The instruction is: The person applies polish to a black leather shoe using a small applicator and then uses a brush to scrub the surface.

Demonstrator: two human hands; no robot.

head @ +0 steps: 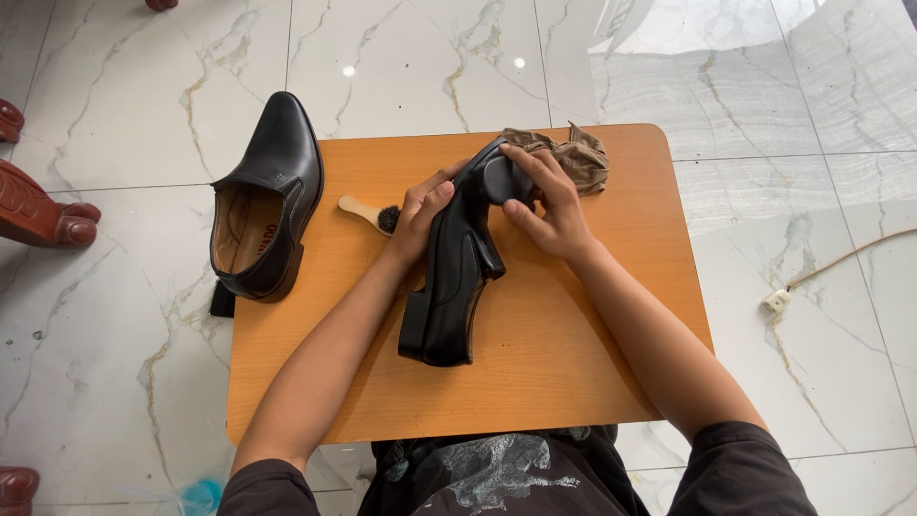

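Fingers (435,196) of the left hand (420,215) steady the black leather heeled shoe (454,277) on the orange wooden tabletop (573,334); the right hand (549,205) grips a black round applicator (499,179) against its toe. Polishing appears underway; the second black shoe (267,205), left of them, looks untreated.

Bright, even daylight. Two ceiling-lamp spots glare on the marble floor (430,67) above my table (573,363), with a big washed-out sheen top right. Shadows soft and short under the black shoe (449,277) I'm holding. Focus sharp centre-frame; slight wide-angle bending at the edges, no motion blur.
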